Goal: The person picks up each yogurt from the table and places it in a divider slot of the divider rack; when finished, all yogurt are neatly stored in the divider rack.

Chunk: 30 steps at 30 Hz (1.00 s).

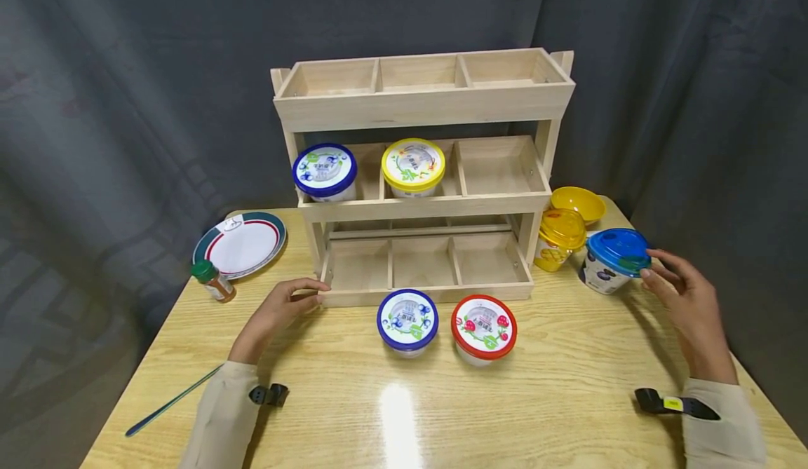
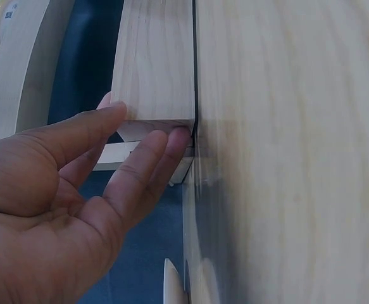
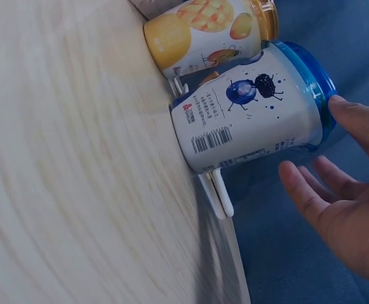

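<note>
My left hand (image 1: 287,308) rests at the front left corner of the bottom tier of a wooden rack (image 1: 423,108). In the left wrist view, its fingers (image 2: 137,168) touch the end of the wooden front board (image 2: 156,63). On the right, my right hand (image 1: 688,301) is beside a cup with a blue lid (image 1: 617,252). One fingertip meets the lid's edge in the right wrist view, while the other fingers (image 3: 304,196) stay apart from the cup. A blue-rimmed tub (image 1: 407,322) and a red-rimmed tub (image 1: 484,325) stand before the rack.
The middle tier holds another blue-rimmed tub (image 1: 325,170) and a yellow-rimmed tub (image 1: 413,164). An orange-lidded cup (image 1: 560,234) and a yellow bowl (image 1: 579,204) stand right of the rack. To the left are a plate (image 1: 243,245), a green-capped jar (image 1: 213,280) and a thin dark stick (image 1: 173,400).
</note>
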Available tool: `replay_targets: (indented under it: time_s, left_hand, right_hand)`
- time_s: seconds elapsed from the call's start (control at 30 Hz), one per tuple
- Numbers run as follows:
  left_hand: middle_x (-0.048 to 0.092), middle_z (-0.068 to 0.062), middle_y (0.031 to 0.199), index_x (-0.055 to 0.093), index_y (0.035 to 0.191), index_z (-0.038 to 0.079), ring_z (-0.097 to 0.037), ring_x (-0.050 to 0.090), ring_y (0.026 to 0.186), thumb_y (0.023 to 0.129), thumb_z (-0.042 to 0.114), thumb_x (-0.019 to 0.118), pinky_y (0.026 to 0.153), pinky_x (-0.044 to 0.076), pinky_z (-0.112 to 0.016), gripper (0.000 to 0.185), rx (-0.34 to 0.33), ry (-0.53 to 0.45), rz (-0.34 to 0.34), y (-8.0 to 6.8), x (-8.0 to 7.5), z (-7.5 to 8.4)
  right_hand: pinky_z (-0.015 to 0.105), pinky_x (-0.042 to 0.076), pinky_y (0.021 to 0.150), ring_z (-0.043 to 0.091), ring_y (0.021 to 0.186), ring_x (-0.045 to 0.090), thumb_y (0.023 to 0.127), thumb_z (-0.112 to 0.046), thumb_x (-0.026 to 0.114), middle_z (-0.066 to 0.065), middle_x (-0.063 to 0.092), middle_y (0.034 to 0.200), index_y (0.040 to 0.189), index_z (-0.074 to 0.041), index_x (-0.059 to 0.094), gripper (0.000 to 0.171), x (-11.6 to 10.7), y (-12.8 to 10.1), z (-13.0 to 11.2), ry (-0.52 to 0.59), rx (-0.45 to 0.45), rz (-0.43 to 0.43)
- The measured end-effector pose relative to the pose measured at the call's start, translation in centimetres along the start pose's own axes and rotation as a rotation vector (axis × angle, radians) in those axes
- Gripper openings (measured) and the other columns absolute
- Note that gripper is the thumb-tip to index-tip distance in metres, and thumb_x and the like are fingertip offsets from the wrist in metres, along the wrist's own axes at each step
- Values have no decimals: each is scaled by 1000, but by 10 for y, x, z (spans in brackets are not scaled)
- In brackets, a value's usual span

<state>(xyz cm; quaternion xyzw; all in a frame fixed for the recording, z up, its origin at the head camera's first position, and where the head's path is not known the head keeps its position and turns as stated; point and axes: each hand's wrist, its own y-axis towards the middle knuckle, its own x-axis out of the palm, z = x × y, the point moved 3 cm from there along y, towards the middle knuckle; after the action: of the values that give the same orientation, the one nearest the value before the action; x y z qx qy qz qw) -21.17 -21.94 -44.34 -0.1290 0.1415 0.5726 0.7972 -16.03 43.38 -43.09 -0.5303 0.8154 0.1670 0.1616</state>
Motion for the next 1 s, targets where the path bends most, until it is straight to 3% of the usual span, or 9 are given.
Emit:
replay_targets:
  time_s: [0.1, 0.23, 0.33, 0.5, 0.57, 0.63, 0.73, 0.9, 1.0]
  left_hand:
    - [59, -33, 145, 68, 132, -12, -45, 61, 132, 109, 0, 62, 94, 57, -29, 27, 4, 1, -2, 0, 0, 0]
    - [59, -33, 145, 68, 132, -12, -45, 61, 132, 109, 0, 62, 94, 57, -29, 27, 6, 2, -2, 0, 0, 0]
    - [59, -33, 146, 68, 133, -12, -45, 61, 133, 109, 1, 62, 96, 57, -32, 27, 4, 1, -2, 0, 0, 1]
    - [58, -32, 148, 68, 134, -11, -48, 59, 136, 110, 2, 61, 100, 57, -38, 28, 2, -3, -2, -1, -1, 2]
    - [57, -32, 148, 68, 134, -11, -48, 59, 136, 110, 2, 61, 100, 57, -39, 28, 0, -3, -4, -1, -1, 2]
    - [57, -32, 148, 68, 134, -11, -47, 59, 136, 110, 2, 61, 100, 57, -39, 28, -2, -4, -6, -1, -1, 2]
    - [58, -33, 148, 68, 134, -11, -47, 59, 135, 110, 1, 61, 99, 57, -37, 28, -2, -4, -7, -1, -1, 1]
    - [58, -33, 147, 68, 134, -11, -47, 59, 135, 110, 1, 61, 98, 58, -36, 28, -1, -5, -7, 0, 0, -1]
    - [58, -33, 147, 68, 134, -11, -47, 60, 135, 110, 1, 61, 98, 58, -35, 28, 1, -2, -8, 0, 0, -1]
  right_hand:
    - [6, 45, 93, -6, 118, 49, 114, -25, 59, 3, 41, 164, 162, -34, 52, 50, 1, 1, 2, 10, -12, -6]
    - [4, 45, 82, -4, 114, 48, 113, -25, 61, -2, 45, 155, 161, -33, 54, 49, 1, 2, 2, 20, -31, -11]
    - [4, 46, 84, 2, 123, 49, 113, -25, 61, -3, 42, 162, 161, -32, 54, 49, 3, 3, 0, 27, -31, -19]
    - [7, 44, 98, 28, 151, 44, 113, -29, 60, 3, 25, 179, 159, -36, 52, 47, 6, 5, -2, 4, -16, -44]
    - [8, 44, 98, 25, 147, 49, 113, -29, 60, 7, 25, 178, 156, -37, 52, 44, 8, 6, -2, 5, -18, -47]
    - [8, 47, 95, 11, 132, 55, 112, -26, 62, 11, 28, 176, 152, -36, 53, 42, 10, 6, -2, 20, -33, -47]
    - [6, 49, 86, -6, 109, 54, 111, -21, 63, 17, 35, 167, 147, -35, 54, 39, 12, 7, 0, 65, -67, -44]
    - [6, 51, 81, -10, 100, 57, 110, -13, 65, 18, 41, 157, 144, -31, 54, 40, 14, 8, 1, 156, -99, -43]
    - [5, 50, 83, -9, 104, 56, 111, -15, 64, 21, 38, 163, 146, -32, 53, 40, 15, 8, 1, 137, -94, -33]
